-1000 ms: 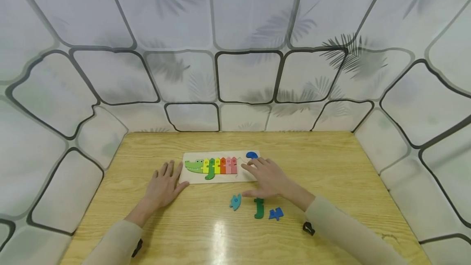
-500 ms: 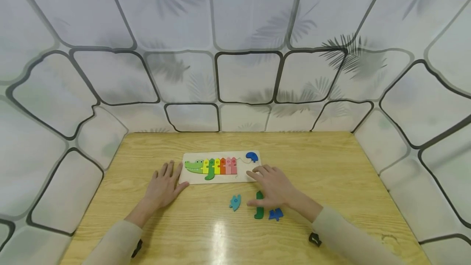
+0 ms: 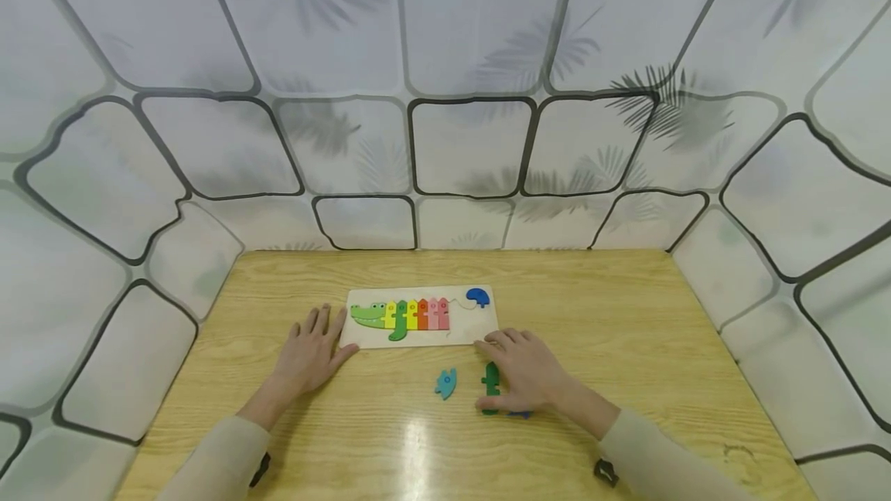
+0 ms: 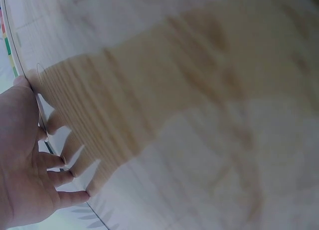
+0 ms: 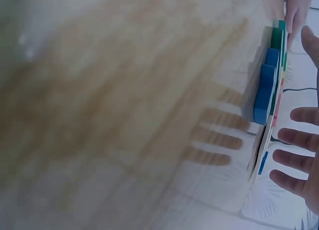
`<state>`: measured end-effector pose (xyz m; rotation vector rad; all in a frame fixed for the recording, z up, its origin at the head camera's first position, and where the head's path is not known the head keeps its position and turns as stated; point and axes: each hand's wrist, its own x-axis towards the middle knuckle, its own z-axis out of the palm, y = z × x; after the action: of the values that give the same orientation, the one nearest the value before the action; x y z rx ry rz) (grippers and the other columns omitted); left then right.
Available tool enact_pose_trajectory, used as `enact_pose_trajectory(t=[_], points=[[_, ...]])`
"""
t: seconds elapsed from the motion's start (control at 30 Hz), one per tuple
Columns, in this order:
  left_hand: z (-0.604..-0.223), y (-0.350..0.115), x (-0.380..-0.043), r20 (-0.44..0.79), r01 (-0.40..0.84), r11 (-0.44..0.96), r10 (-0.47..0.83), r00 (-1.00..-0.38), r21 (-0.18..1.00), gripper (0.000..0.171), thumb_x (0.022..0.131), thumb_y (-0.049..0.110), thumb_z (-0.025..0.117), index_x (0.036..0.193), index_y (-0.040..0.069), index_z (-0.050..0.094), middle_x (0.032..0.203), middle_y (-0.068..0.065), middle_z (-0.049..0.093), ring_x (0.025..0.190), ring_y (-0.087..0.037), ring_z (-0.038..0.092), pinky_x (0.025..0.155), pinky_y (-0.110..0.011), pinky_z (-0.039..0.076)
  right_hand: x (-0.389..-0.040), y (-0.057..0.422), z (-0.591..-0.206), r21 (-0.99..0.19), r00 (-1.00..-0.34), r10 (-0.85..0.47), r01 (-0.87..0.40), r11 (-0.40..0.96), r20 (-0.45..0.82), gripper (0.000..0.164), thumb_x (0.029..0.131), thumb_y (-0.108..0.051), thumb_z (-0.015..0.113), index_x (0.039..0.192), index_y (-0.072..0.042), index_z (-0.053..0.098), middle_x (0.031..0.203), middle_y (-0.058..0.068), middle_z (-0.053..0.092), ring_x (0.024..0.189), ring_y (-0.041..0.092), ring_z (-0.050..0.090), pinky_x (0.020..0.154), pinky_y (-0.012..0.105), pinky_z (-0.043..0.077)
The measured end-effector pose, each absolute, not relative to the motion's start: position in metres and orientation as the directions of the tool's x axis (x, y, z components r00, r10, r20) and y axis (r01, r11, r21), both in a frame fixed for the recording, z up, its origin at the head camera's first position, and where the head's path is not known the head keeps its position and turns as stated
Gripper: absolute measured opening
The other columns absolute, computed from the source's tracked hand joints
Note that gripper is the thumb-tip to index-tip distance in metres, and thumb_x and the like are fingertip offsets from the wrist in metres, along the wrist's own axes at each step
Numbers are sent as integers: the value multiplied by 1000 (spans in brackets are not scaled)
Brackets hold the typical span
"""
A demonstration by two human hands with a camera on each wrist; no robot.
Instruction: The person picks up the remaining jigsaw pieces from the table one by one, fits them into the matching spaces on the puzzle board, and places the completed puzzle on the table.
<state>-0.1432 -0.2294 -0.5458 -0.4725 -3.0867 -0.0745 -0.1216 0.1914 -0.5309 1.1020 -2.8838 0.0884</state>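
A pale wooden puzzle board (image 3: pixel 418 339) lies on the table, with a crocodile head (image 3: pixel 367 315), several coloured body pieces and a blue piece (image 3: pixel 478 298) at its upper right. My left hand (image 3: pixel 306 354) lies flat with fingers spread, its thumb and fingertips at the board's left edge. Over the loose pieces hovers my right hand (image 3: pixel 529 373), fingers extended and holding nothing. Beneath it lies a dark green puzzle piece (image 3: pixel 491 379), partly covered. A blue puzzle piece (image 5: pixel 265 93), mostly hidden in the head view, shows in the right wrist view. Left of them is a light blue piece (image 3: pixel 446 383).
The wooden table (image 3: pixel 348 439) meets patterned cloth walls (image 3: pixel 459 145) at the back and both sides. A dark strap or clip hangs under each sleeve near the wrist.
My right hand has drawn back from the board's right part, down and to the right, and now covers most of the blue loose piece. The left hand has not moved.
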Motion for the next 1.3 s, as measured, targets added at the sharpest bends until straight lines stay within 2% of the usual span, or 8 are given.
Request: enact_pose_trajectory(t=[0.4, 1.0, 1.3], points=[[-547, -229, -144, 19, 297, 953, 296, -955, 55, 78, 105, 55, 56, 163, 6, 39, 163, -34, 40, 150, -53, 42, 112, -73, 41, -113, 199, -537, -66, -759, -648, -651, 756, 57, 96, 80, -94, 55, 143, -23, 61, 137, 3, 66, 126, 26, 62, 100, 49, 54], [-544, -228, -142, 22, 296, 953, 296, -955, 60, 77, 105, 55, 57, 162, 5, 40, 162, -34, 41, 150, -53, 42, 112, -72, 42, -108, 204, -534, -30, -770, -638, -637, 770, -13, 104, 78, -97, 53, 148, -20, 59, 144, 4, 64, 126, 26, 62, 98, 47, 56], [-546, -229, -143, 29, 298, 954, 297, -955, 45, 78, 105, 55, 57, 163, 6, 39, 162, -33, 41, 149, -53, 43, 111, -72, 43, -108, 205, -534, -5, -762, -647, -647, 762, -17, 103, 78, -98, 52, 146, -20, 60, 143, 3, 64, 125, 25, 63, 96, 46, 56]])
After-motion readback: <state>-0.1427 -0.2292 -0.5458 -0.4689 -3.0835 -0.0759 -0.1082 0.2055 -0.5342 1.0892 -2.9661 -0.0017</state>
